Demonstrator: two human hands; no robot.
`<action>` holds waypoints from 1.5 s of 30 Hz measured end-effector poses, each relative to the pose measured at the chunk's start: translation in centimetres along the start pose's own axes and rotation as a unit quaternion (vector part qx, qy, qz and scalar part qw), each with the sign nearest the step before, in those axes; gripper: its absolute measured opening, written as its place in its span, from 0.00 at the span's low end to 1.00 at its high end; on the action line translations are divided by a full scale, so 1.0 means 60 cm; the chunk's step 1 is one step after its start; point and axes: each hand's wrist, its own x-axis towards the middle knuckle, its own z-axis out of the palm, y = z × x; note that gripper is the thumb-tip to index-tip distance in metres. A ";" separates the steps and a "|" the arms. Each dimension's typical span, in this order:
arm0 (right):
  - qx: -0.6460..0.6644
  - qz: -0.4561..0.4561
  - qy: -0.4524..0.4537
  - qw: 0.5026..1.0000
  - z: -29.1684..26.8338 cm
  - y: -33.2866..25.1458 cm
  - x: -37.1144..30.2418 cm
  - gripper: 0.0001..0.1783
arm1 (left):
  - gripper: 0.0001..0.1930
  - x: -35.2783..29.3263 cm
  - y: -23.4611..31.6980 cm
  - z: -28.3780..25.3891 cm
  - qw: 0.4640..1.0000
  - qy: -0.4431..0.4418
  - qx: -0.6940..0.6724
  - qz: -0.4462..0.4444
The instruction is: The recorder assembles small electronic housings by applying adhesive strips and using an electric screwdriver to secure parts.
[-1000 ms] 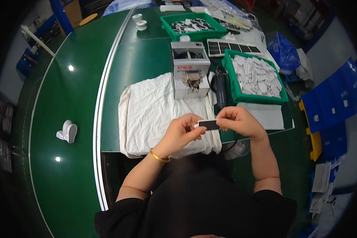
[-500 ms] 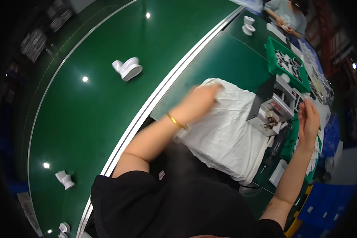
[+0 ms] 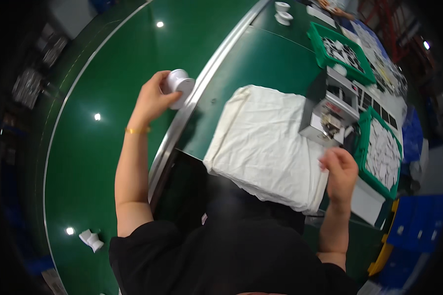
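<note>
My left hand grips a small white toilet-shaped plastic piece above the metal rail at the green belt's edge. The thumb lies on its near side, while the fingers are partly hidden behind it. Over the right side of the folded white cloth, my right hand is closed with its fingertips together. Blur hides whether something small is in that pinch. Just beyond it stands a grey metal bench machine, beside the cloth's far right corner.
Another white toilet-shaped piece lies on the green belt at lower left. One more toilet-shaped piece stands at the table's far end. Green trays of small parts line the right, near blue bins. A person's hands show at the far end.
My left hand has moved left from above the cloth and taken hold of the toilet-shaped piece from the belt. My right hand has come back from beside the machine toward the cloth's right edge.
</note>
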 end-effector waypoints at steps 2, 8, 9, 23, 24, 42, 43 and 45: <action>0.019 0.039 -0.031 0.999 0.042 -0.001 -0.008 0.13 | 0.26 -0.050 0.104 0.063 0.969 -0.099 -0.224 0.008; 0.169 0.083 -0.137 0.972 0.080 -0.006 -0.027 0.32 | 0.26 -0.172 0.233 0.235 0.838 -0.333 -0.432 -0.026; 0.187 0.101 -0.141 0.967 0.071 -0.004 -0.029 0.32 | 0.26 -0.179 0.239 0.250 0.816 -0.338 -0.465 -0.067; 0.118 0.119 -0.017 0.986 -0.005 0.028 -0.090 0.27 | 0.36 -0.244 0.262 0.352 0.751 -0.403 -0.502 -0.146; 0.123 0.130 -0.011 0.984 -0.014 0.028 -0.092 0.26 | 0.36 -0.250 0.264 0.353 0.750 -0.404 -0.503 -0.146; -0.539 0.184 0.111 0.814 -0.173 0.103 0.111 0.35 | 0.46 -0.308 0.233 0.431 0.884 -0.259 -0.251 0.297; -0.540 0.188 0.108 0.814 -0.172 0.105 0.106 0.35 | 0.46 -0.306 0.229 0.431 0.885 -0.261 -0.252 0.292; -0.481 0.143 0.153 0.851 -0.170 0.100 0.082 0.33 | 0.45 -0.304 0.222 0.433 0.881 -0.272 -0.249 0.297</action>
